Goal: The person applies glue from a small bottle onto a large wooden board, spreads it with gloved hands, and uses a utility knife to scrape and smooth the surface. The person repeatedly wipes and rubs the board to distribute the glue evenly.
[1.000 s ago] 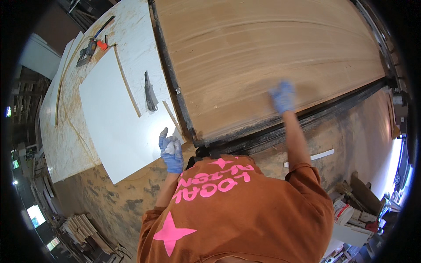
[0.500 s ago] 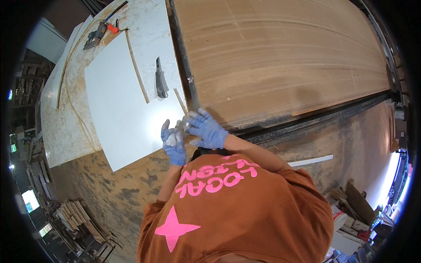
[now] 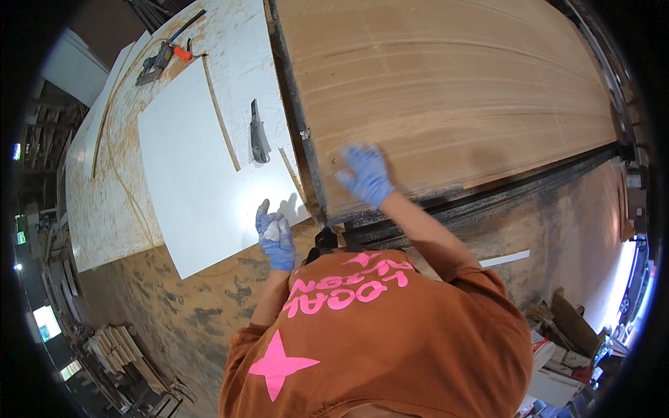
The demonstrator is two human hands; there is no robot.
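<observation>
My left hand, in a blue work glove, is curled around a small crumpled white wad just over the near edge of the white panel. Whether the wad is cloth or paper, I cannot make out. My right hand, gloved the same way, has its fingers spread above the brown dusty board and holds nothing visible; it is slightly blurred. A grey utility knife lies beyond my left hand, on the white worktop beside the panel's notched edge.
A dark nail gun or stapler with an orange part rests at the worktop's far left, near a thin yellowish hose. A black metal rail borders the brown board. On the floor lies a white strip; stacked wood stands lower left.
My right hand has swung away from my left hand, rightward and farther out over the brown board. The left hand stays nearly in place with the white wad.
</observation>
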